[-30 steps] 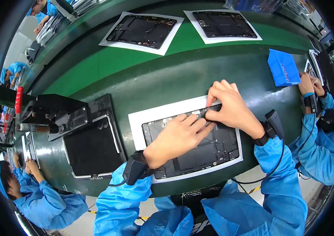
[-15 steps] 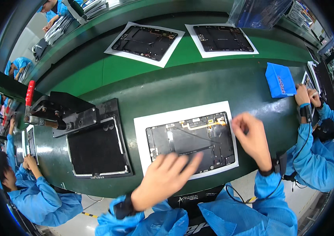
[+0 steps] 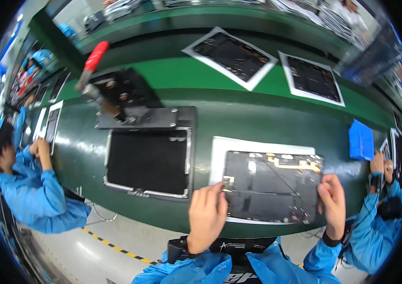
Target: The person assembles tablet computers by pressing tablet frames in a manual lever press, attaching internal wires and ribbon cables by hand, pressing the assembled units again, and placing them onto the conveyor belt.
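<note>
An opened tablet housing [image 3: 272, 189], black inside with orange ribbon cable near its far edge, lies between my two hands over a white sheet [image 3: 217, 156]. My left hand [image 3: 206, 213] grips its left edge, thumb and fingertips closed on it. At its right edge my right hand [image 3: 333, 203] is closed in the same way. The housing sits shifted to the right and nearer on the sheet, and its right side reaches past the sheet. Whether it is raised off the sheet, I cannot tell.
Left of the housing stands a black clamp fixture [image 3: 137, 117] with a red handle [image 3: 97, 56], holding a black panel [image 3: 148, 161]. Two more housings [image 3: 232, 54] [image 3: 311, 79] lie on white sheets along the far green strip. A blue bin [image 3: 361, 141] and co-workers flank the bench.
My hands have moved from above and beside the housing onto its left and right edges. The housing has shifted on its sheet toward the right. The whole view has turned left.
</note>
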Tool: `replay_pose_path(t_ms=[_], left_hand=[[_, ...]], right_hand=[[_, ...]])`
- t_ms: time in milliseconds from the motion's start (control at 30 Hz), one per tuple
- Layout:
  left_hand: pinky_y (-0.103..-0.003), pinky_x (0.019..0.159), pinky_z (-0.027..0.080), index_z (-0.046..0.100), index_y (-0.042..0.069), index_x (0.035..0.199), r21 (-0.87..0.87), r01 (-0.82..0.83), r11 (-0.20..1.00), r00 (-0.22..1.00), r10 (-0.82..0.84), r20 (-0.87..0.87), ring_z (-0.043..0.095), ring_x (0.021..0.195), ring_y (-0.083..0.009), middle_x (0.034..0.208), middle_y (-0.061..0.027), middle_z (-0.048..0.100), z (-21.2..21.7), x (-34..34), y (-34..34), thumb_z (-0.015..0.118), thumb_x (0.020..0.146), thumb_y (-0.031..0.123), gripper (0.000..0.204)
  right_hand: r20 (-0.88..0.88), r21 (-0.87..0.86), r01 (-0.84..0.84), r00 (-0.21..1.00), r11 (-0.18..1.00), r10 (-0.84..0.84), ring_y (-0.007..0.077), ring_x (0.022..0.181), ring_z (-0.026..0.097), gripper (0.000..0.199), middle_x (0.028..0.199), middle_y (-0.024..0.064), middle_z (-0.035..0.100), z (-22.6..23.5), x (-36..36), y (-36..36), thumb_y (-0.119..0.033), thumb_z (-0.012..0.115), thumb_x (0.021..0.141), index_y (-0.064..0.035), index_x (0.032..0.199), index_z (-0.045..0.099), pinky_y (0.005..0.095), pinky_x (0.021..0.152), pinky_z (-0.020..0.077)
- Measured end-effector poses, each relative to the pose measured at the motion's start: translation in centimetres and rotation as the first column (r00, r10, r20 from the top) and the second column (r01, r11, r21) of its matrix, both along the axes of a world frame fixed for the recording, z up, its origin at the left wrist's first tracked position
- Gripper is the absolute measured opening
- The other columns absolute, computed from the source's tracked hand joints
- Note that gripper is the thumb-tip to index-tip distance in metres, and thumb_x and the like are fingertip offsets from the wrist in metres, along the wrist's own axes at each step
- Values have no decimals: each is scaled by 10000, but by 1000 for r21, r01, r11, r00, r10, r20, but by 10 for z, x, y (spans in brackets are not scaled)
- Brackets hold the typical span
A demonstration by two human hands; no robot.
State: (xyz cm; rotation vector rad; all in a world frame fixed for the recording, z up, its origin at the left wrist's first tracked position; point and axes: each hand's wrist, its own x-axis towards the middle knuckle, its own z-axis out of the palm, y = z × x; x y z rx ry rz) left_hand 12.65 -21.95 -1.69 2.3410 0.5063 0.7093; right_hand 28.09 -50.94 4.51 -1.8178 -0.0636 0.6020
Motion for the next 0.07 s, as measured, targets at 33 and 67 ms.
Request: replay_pose_path(t_ms=[33, 67], left_hand=[[-411, 789, 516, 666, 21, 1175, -101, 8, 995, 1000, -9, -10, 635, 894, -321, 1007, -150, 679, 1, -3, -1, 720, 846, -13, 335], [-409, 798, 518, 661, 24, 1195, -202, 12, 979, 1000, -16, -18, 638, 893, -311, 1013, -153, 683, 5, -7, -1, 740, 843, 12, 361]], right_hand=[[74, 128, -25, 997, 991, 16, 172, 863, 671, 258, 992, 94, 711, 4, -4, 6, -141, 631, 1014, -72, 1224, 500, 234, 777, 537], [143, 254, -61, 989, 965, 25, 252, 1027, 738, 281, 1153, 160, 741, 6, -5, 16, -162, 635, 1017, -84, 1240, 483, 210, 895, 556]])
